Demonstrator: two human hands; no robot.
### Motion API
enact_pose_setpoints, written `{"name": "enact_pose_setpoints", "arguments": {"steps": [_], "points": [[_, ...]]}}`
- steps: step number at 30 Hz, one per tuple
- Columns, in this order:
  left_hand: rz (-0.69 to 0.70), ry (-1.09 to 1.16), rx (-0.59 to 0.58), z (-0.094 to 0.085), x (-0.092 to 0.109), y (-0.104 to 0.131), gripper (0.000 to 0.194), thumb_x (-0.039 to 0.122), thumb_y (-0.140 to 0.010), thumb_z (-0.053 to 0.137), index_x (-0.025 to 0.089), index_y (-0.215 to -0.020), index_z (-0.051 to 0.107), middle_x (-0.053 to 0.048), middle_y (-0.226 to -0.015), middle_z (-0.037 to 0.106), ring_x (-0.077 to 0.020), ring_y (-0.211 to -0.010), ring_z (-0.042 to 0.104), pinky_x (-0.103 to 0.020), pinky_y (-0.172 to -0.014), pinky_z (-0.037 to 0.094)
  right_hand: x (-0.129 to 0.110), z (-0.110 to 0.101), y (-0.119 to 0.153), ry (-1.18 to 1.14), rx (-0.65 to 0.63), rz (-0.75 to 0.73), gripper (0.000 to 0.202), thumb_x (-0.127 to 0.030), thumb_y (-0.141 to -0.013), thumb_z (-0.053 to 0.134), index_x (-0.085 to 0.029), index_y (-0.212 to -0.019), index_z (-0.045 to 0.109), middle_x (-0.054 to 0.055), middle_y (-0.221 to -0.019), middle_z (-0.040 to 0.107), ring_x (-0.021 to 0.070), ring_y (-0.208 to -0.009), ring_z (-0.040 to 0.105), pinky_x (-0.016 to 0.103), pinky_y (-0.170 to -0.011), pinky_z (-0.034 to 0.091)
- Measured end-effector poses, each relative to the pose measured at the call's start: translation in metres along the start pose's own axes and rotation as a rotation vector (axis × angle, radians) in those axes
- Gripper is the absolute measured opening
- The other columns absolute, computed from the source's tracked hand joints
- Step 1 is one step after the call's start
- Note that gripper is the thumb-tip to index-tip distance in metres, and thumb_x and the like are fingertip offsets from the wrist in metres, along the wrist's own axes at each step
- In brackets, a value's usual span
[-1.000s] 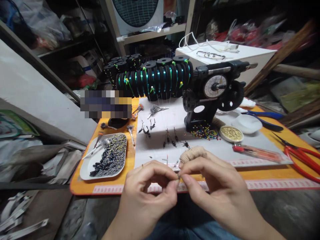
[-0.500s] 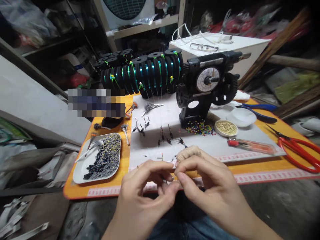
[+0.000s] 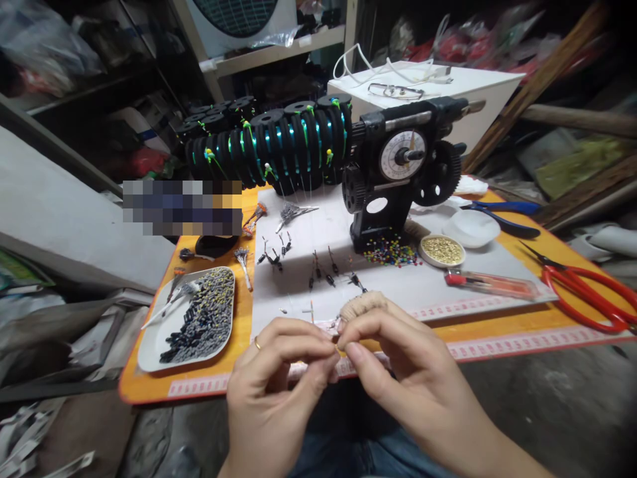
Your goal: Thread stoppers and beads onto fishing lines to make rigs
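At the table's front edge, my left hand [image 3: 283, 385] pinches thumb against fingertips, a ring on one finger. Fingertip to fingertip with it, my right hand [image 3: 398, 358] is also closed in a pinch, with a beige cloth cover [image 3: 362, 304] on one finger. Whatever sits between the fingertips is too small to make out. Just beyond the hands, small black-bodied pieces with thin stems [image 3: 328, 277] lie on the white board [image 3: 279, 292]. Left of them a white tray [image 3: 145, 355] holds many grey, black and yellow little pieces.
A black geared winder [image 3: 383, 199] with a dial stands behind, beside rows of black spools [image 3: 269, 146] with green line. Coloured beads [image 3: 391, 252], a dish of gold bits [image 3: 442, 251], a utility knife [image 3: 492, 284], red scissors [image 3: 587, 292] and blue-handled pliers [image 3: 507, 216] lie rightward.
My left hand's fingers have drawn closer together, and its thumb has risen to meet its fingertips. The right hand keeps its pinch. The whole view has shifted slightly.
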State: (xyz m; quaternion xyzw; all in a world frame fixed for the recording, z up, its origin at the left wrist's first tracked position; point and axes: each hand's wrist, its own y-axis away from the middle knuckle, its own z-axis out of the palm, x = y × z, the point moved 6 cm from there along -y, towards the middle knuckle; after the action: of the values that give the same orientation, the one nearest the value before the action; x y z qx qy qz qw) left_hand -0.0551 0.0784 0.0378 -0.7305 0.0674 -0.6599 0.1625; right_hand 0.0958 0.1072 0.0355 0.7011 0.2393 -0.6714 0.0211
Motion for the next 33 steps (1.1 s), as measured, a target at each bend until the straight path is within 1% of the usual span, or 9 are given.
{"name": "enact_pose_setpoints", "arguments": {"steps": [2, 4, 10, 17, 19, 23, 26, 29, 33], "points": [[-0.084, 0.123, 0.017, 0.002, -0.005, 0.000, 0.020, 0.008, -0.085, 0.075, 0.028, -0.087, 0.078, 0.002, -0.087, 0.066, -0.0078, -0.065, 0.066, -0.015, -0.056, 0.056, 0.000, 0.002, 0.002, -0.026, -0.016, 0.015, 0.013, -0.016, -0.098, 0.053, -0.024, -0.093, 0.063, 0.002, -0.094, 0.059, 0.0147, -0.085, 0.060, 0.026, -0.068, 0.051], [-0.157, 0.225, 0.022, 0.005, -0.010, 0.001, 0.018, 0.010, -0.085, 0.076, 0.028, -0.085, 0.079, 0.004, -0.086, 0.063, -0.0045, -0.058, 0.063, -0.014, -0.054, 0.054, -0.001, 0.002, 0.003, -0.034, -0.019, 0.025, 0.012, -0.017, -0.098, 0.054, -0.024, -0.093, 0.062, 0.001, -0.094, 0.059, 0.0144, -0.086, 0.059, 0.025, -0.070, 0.051], [-0.250, 0.413, -0.001, 0.010, -0.019, 0.005, 0.015, 0.013, -0.085, 0.077, 0.028, -0.083, 0.079, 0.003, -0.085, 0.059, -0.0031, -0.057, 0.061, -0.012, -0.053, 0.053, -0.006, 0.004, 0.002, -0.014, -0.034, 0.024, 0.012, -0.016, -0.098, 0.054, -0.023, -0.091, 0.062, 0.001, -0.093, 0.060, 0.0139, -0.087, 0.060, 0.024, -0.070, 0.051], [-0.285, 0.455, 0.014, 0.014, -0.015, 0.006, 0.008, 0.020, -0.083, 0.081, 0.026, -0.078, 0.079, 0.003, -0.081, 0.055, -0.0030, -0.057, 0.055, -0.011, -0.051, 0.051, -0.031, 0.002, -0.001, 0.248, 0.070, -0.225, 0.017, -0.004, -0.088, 0.054, -0.018, -0.091, 0.064, 0.002, -0.084, 0.056, 0.0125, -0.080, 0.058, 0.023, -0.072, 0.050], [-0.308, 0.482, 0.002, 0.015, -0.017, 0.006, 0.007, 0.023, -0.082, 0.082, 0.027, -0.077, 0.079, 0.003, -0.080, 0.054, -0.0024, -0.055, 0.054, -0.011, -0.051, 0.050, -0.030, 0.002, 0.000, 0.209, 0.034, -0.197, 0.018, -0.004, -0.089, 0.054, -0.019, -0.091, 0.064, 0.002, -0.086, 0.057, 0.0123, -0.081, 0.059, 0.022, -0.073, 0.051], [-0.326, 0.508, -0.010, 0.015, -0.020, 0.007, 0.007, 0.022, -0.079, 0.084, 0.025, -0.076, 0.079, 0.003, -0.084, 0.055, -0.0012, -0.054, 0.053, -0.010, -0.048, 0.048, -0.016, 0.004, 0.000, 0.036, -0.111, -0.013, 0.014, -0.012, -0.096, 0.055, -0.023, -0.091, 0.063, 0.002, -0.093, 0.060, 0.0121, -0.087, 0.061, 0.020, -0.074, 0.054], [-0.339, 0.522, -0.041, 0.016, -0.022, 0.009, 0.009, 0.016, -0.083, 0.080, 0.025, -0.080, 0.078, 0.002, -0.093, 0.063, 0.0006, -0.048, 0.057, -0.011, -0.046, 0.048, -0.009, 0.001, -0.002, 0.060, -0.129, 0.019, 0.012, -0.015, -0.097, 0.058, -0.022, -0.088, 0.061, 0.001, -0.093, 0.059, 0.0116, -0.086, 0.061, 0.017, -0.069, 0.054], [-0.330, 0.507, -0.035, 0.015, -0.021, 0.010, 0.011, 0.014, -0.087, 0.075, 0.024, -0.084, 0.078, 0.001, -0.090, 0.069, -0.0007, -0.045, 0.061, -0.010, -0.045, 0.049, -0.011, -0.006, -0.002, 0.217, -0.038, -0.095, 0.012, -0.013, -0.093, 0.064, -0.021, -0.086, 0.059, 0.002, -0.089, 0.058, 0.0122, -0.081, 0.061, 0.017, -0.062, 0.055], [-0.381, 0.536, -0.014, 0.015, -0.025, 0.012, 0.007, 0.017, -0.086, 0.077, 0.023, -0.083, 0.078, 0.003, -0.080, 0.067, -0.0002, -0.044, 0.061, -0.007, -0.043, 0.046, -0.022, -0.009, 0.001, 0.293, -0.012, -0.297, 0.027, -0.005, -0.090, 0.065, -0.022, -0.110, 0.067, 0.005, -0.096, 0.067, 0.0155, -0.088, 0.069, 0.023, -0.073, 0.061]]}}
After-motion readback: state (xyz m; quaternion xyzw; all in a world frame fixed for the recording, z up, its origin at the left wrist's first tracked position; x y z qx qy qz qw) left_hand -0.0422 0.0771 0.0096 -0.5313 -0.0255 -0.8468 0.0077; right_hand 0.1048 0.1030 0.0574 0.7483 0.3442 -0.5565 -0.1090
